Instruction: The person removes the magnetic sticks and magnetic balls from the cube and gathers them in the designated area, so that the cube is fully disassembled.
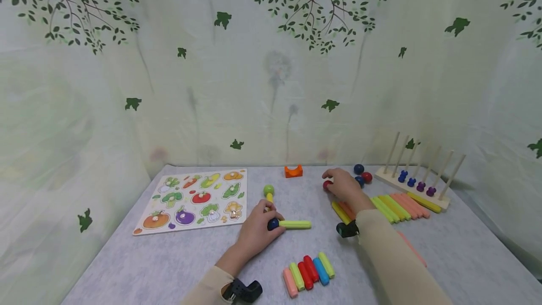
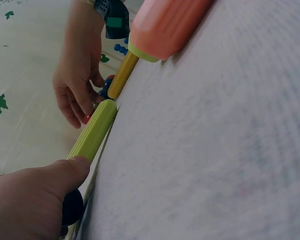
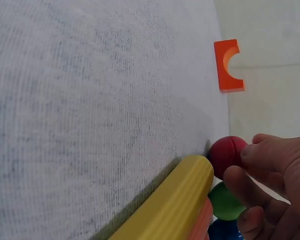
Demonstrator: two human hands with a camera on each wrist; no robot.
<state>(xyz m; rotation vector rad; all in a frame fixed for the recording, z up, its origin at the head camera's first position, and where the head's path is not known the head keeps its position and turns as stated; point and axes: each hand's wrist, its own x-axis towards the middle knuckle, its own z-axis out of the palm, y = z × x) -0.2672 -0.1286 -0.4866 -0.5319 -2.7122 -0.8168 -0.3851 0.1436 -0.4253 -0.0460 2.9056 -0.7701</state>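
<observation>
My left hand [image 1: 259,225] rests at the table's middle. Its thumb lies along the near end of a lime-green ridged stick [image 1: 296,224], with a dark blue ball [image 1: 273,224] against that end; the other fingers are partly hidden. Past these fingers lie a yellow stick [image 1: 269,197] and a light green ball [image 1: 268,190]. Farther right, my right hand [image 1: 345,187] holds a red ball [image 3: 226,156] between thumb and fingers, low at the table. Close to it in the right wrist view are a yellow stick [image 3: 172,200] and a green ball [image 3: 225,202].
A vegetable picture board [image 1: 192,201] lies left. An orange notched block [image 1: 293,172] stands at the back. A pegged wooden rack [image 1: 440,197] stands right, behind a row of coloured sticks [image 1: 395,207]. More sticks [image 1: 308,272] lie in front; blue and red balls [image 1: 359,169] sit behind my right hand.
</observation>
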